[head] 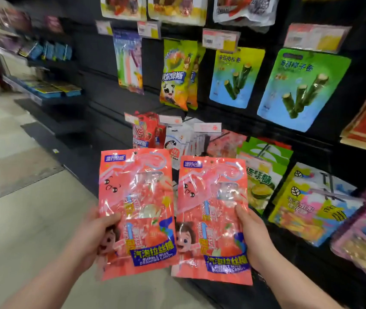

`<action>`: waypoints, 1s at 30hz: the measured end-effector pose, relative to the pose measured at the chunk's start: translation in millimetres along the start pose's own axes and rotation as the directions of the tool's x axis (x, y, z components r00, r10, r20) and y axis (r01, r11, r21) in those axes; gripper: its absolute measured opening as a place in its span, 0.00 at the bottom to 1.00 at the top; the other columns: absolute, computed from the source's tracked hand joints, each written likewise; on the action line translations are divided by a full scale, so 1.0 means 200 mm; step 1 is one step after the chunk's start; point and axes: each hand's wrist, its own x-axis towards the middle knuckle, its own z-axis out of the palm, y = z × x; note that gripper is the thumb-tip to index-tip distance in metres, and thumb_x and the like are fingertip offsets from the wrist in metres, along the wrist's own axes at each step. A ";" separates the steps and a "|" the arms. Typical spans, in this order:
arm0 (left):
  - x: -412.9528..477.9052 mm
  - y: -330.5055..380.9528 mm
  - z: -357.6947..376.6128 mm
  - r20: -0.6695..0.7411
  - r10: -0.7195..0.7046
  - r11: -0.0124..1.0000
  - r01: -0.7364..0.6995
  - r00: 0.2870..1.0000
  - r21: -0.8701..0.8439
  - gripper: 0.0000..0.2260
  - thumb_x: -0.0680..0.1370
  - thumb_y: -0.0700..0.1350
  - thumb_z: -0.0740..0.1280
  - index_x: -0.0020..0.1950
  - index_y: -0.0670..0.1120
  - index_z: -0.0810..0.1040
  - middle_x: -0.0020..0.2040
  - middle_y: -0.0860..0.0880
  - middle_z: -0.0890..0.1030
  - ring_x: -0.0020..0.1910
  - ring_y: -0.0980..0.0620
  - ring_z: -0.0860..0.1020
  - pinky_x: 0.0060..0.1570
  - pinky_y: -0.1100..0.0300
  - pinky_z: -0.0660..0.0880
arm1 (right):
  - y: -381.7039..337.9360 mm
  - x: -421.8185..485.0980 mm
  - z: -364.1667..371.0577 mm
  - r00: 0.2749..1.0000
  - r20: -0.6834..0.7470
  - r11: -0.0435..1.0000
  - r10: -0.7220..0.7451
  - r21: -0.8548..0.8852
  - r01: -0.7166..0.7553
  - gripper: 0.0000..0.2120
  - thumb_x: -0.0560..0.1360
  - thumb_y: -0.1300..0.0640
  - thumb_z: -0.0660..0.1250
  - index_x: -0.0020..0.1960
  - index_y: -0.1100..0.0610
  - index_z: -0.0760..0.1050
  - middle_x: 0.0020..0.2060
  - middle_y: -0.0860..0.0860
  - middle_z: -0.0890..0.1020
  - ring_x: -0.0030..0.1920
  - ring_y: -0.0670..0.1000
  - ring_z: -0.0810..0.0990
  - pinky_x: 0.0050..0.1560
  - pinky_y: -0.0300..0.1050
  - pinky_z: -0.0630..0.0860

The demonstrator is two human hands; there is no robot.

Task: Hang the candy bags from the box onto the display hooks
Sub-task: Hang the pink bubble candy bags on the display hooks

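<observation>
Left hand (93, 235), right hand (255, 239), gripping candy bags (136, 204)

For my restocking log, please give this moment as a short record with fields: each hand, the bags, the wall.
left grip: holds one glossy pink plastic candy bag by its left edge, thumb on front
right grip: holds a second matching pink bag by its right edge
bags: upright, side by side, not yet hung
display: black wall panel with hung snack bags, among them a green seaweed-roll bag
box: not in view
</observation>
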 end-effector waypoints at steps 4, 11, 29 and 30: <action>0.18 0.06 0.08 0.017 0.003 0.999 -0.004 1.000 0.039 0.07 0.77 0.29 0.61 0.41 0.38 0.73 0.21 0.49 0.78 0.17 0.56 0.74 0.16 0.68 0.68 | 0.02 0.19 0.10 1.000 0.015 0.999 0.007 -0.033 -0.006 0.15 0.77 0.45 0.63 0.54 0.55 0.78 0.47 0.56 0.86 0.50 0.59 0.84 0.60 0.63 0.75; 0.48 0.06 0.20 0.001 -0.035 0.996 0.035 0.999 0.086 0.04 0.76 0.30 0.64 0.44 0.37 0.75 0.23 0.46 0.78 0.18 0.53 0.74 0.18 0.66 0.70 | 0.00 0.50 0.14 0.999 0.041 0.998 0.001 -0.070 0.002 0.34 0.63 0.27 0.66 0.62 0.46 0.76 0.60 0.51 0.81 0.61 0.54 0.78 0.66 0.61 0.71; 0.97 0.06 0.22 0.033 -0.142 0.975 0.134 0.989 0.179 0.05 0.75 0.33 0.67 0.49 0.34 0.74 0.27 0.42 0.76 0.21 0.49 0.72 0.22 0.65 0.67 | -0.04 0.85 0.34 0.974 -0.226 0.997 0.007 -0.076 -0.024 0.14 0.79 0.49 0.60 0.61 0.55 0.75 0.55 0.51 0.80 0.58 0.55 0.78 0.65 0.57 0.72; 1.01 0.06 0.20 0.049 -0.151 0.972 0.140 0.987 0.189 0.07 0.74 0.33 0.67 0.51 0.33 0.74 0.27 0.41 0.75 0.22 0.49 0.71 0.25 0.64 0.66 | -0.03 0.86 0.35 0.969 -0.247 0.998 0.011 -0.061 -0.027 0.13 0.79 0.50 0.60 0.59 0.54 0.75 0.54 0.52 0.81 0.57 0.55 0.79 0.64 0.58 0.72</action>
